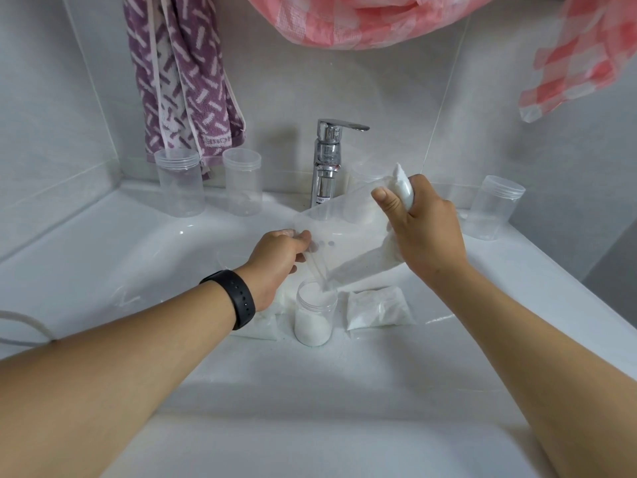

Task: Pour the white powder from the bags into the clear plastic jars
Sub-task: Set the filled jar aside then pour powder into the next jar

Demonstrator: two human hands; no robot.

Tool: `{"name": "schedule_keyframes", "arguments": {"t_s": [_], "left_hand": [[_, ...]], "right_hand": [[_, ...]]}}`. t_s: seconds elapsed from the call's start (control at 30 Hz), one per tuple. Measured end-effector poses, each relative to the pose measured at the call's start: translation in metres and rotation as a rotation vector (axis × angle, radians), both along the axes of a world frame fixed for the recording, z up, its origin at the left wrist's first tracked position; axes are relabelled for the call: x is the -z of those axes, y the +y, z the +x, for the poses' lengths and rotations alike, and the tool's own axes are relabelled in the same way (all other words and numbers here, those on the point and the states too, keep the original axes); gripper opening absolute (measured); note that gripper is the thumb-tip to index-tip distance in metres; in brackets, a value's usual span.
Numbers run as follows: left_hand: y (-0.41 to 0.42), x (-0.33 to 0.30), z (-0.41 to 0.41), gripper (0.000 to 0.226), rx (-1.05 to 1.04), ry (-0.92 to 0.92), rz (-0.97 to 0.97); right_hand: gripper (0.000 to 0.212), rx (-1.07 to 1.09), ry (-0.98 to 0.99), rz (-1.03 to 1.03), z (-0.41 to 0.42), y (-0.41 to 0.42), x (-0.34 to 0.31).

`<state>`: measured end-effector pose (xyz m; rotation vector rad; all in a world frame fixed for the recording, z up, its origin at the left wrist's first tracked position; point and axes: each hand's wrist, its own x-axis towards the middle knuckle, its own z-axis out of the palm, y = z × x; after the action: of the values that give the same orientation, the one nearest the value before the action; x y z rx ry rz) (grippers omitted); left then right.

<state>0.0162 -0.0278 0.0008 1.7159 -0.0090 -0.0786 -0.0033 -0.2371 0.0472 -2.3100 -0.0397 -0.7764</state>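
Powder is passing from the tilted bag [348, 243] into the open jar [315, 317], which stands on the sink's front ledge between two more filled bags [379, 310]. Your left hand [279, 260] pinches the bag's open upper edge; your right hand [424, 229] grasps its raised, bunched rear end. Keep the low corner of the bag directly over the jar mouth. Raise the rear end gradually so the flow stays narrow. Hold the upper edge taut so no fold traps powder. The jar looks well filled, so watch the level and be ready to level the bag. The pour stream itself is hard to make out, white on white. Your left arm largely hides the bag [262, 322] beneath it.
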Motion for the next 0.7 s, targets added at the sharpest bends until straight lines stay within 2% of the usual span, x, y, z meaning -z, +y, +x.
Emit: {"name": "schedule_keyframes", "arguments": {"t_s": [0.7], "left_hand": [[-0.0004,-0.0005,0.0008,0.025,-0.008,-0.01,-0.012]], "right_hand": [[0.062,-0.009,-0.027,0.038,-0.0031,0.001,-0.0021]]}}
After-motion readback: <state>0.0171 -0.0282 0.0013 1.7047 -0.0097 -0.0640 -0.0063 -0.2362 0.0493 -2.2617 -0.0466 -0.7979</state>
